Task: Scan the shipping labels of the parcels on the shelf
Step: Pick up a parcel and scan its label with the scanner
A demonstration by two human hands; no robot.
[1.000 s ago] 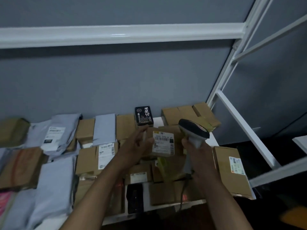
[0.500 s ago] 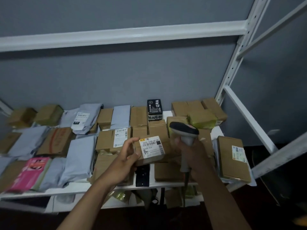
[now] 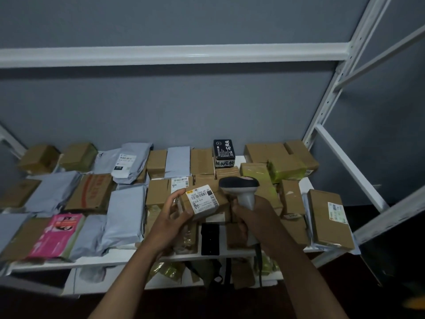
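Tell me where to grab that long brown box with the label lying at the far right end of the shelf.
Take the long brown box across its narrow width, hand coming down from above over the bare cardboard at its near end. It lies flat with its long sides running front to back, and its label sits toward the far right edge, so a near-end grip should leave that open to the scanner.

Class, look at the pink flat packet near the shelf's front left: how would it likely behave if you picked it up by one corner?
The pink packet looks thin and flat, so it is probably light and would likely droop or bend. Its surface looks like glossy film, so it may slip in a pinch. Being flat, it seems unlikely to roll.
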